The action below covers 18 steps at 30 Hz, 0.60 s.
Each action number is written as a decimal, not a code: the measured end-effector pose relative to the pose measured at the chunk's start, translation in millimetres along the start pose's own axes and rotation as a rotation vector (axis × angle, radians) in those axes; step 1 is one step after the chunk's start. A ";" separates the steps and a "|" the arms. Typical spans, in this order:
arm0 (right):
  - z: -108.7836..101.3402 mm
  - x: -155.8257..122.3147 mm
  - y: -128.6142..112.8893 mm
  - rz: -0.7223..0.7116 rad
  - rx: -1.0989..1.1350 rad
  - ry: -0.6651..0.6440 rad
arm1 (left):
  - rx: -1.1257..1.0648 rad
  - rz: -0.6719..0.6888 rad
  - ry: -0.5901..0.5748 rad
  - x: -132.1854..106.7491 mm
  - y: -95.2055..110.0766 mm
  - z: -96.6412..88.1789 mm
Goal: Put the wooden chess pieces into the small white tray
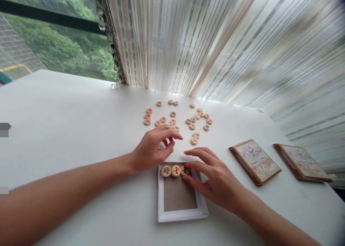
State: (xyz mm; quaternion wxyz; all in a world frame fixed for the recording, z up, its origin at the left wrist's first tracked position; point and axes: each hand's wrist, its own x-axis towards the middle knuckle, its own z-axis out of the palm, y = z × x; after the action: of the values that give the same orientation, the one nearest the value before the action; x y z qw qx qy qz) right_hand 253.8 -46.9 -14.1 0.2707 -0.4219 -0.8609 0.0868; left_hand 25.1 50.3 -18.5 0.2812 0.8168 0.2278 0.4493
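Observation:
A shallow white cardboard tray (161, 195) with a brown bottom lies on the white table (67, 131) in front of me. Three round wooden game pieces (170, 171) sit in a row along its far edge. My right hand (212, 177) rests at the tray's right side, thumb and forefinger pinched on the rightmost piece (184, 170). My left hand (155, 147) lies just beyond the tray, fingers curled, forefinger reaching toward a loose piece (176, 128). Several more pieces (194, 118), marked in red or black, are scattered farther back.
Two flat brown boxes with printed lids lie at the right, one (255, 161) nearer and one (303, 162) close to the table's right edge. A striped curtain (215, 41) hangs behind the table, with a window (54, 41) at the left.

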 end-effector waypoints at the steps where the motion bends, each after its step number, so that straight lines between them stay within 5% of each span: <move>1: 0.1 0.1 0.0 0.000 0.003 0.004 | -0.001 -0.001 0.000 0.1 -0.1 -0.1; 18: -3.0 0.0 -0.6 -0.008 -0.007 -0.012 | -0.004 0.008 -0.002 -0.5 -1.5 1.0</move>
State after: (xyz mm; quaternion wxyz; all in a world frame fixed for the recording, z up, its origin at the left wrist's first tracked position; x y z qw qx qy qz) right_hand 255.0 -47.5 -11.4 0.2642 -0.4191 -0.8644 0.0852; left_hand 25.5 50.9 -20.2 0.2811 0.8177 0.2232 0.4501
